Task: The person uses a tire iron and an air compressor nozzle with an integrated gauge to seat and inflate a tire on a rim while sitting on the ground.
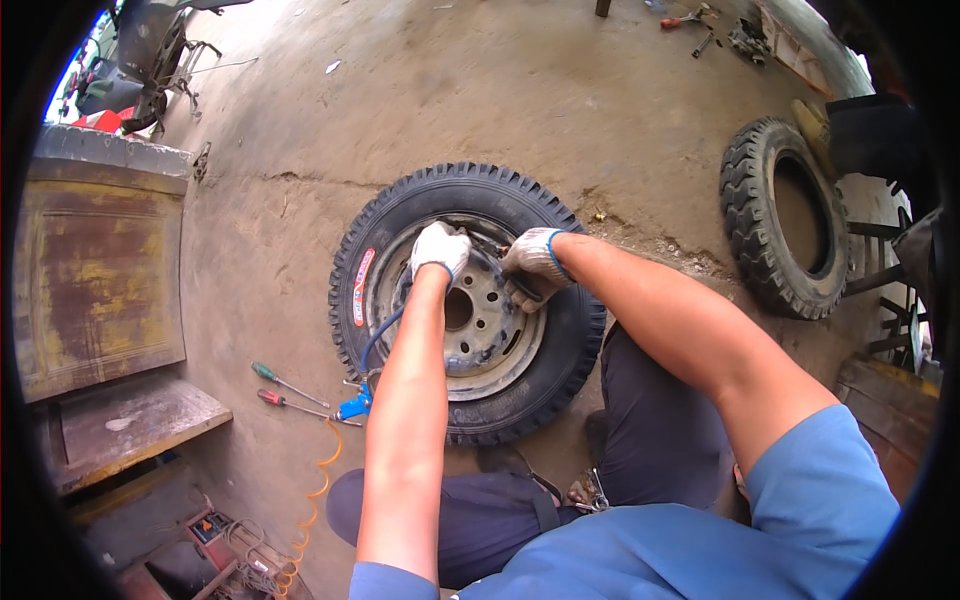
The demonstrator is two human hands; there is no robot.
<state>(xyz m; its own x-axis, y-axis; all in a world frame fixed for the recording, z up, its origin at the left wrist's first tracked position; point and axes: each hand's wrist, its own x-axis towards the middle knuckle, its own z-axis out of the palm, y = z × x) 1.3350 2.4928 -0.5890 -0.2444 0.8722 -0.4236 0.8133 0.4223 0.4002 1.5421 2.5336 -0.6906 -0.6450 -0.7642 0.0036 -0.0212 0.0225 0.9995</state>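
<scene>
A black tyre (545,370) with knobbly tread lies flat on the floor before me, mounted on a worn, grey steel wheel rim (510,345). My left hand (440,250), in a white knit glove, is closed at the rim's far edge; what it grips is hidden. My right hand (537,262), gloved too, is closed just right of it over the rim. A dark, curved piece shows under its fingers, too unclear to name. From a blue air inflator (355,404) beside the tyre, a blue hose (378,336) runs up behind my left forearm.
Left of the tyre lie a green-handled screwdriver (265,371) and a red-handled screwdriver (272,398). An orange coiled air line (318,490) trails toward me. A worn wooden cabinet (110,270) stands at left. At right a loose tyre (755,215) leans near dark metal frames.
</scene>
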